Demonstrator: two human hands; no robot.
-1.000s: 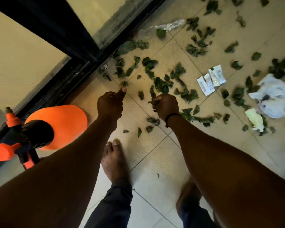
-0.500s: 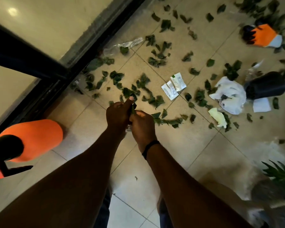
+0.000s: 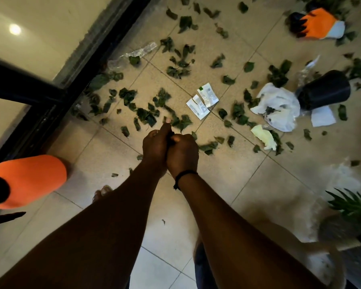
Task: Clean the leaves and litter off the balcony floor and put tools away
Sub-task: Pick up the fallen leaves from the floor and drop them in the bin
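Several dark green leaves [image 3: 146, 115] lie scattered over the beige tiled balcony floor [image 3: 227, 174]. My left hand [image 3: 154, 146] and my right hand [image 3: 182, 152] are pressed together above the tiles, fingers curled, gripping a small dark bunch of leaves [image 3: 171, 139] between them. My left thumb points forward. Litter lies further out: two white sachets [image 3: 203, 100], a crumpled white plastic bag [image 3: 279, 107], a pale yellow scrap [image 3: 263, 136], a white paper piece [image 3: 322, 118] and a clear wrapper [image 3: 138, 53].
An orange spray bottle [image 3: 27, 178] stands at my left by the black door frame [image 3: 56, 94]. A tipped black pot [image 3: 323, 89] and an orange work glove [image 3: 317, 22] lie at the far right. A green potted plant [image 3: 354, 207] is at right. My bare foot [image 3: 100, 193] shows below.
My hands, apart a second ago, have come together and now clasp the leaves between them. The view has swung right and risen, bringing the glove, pot and plant into sight.
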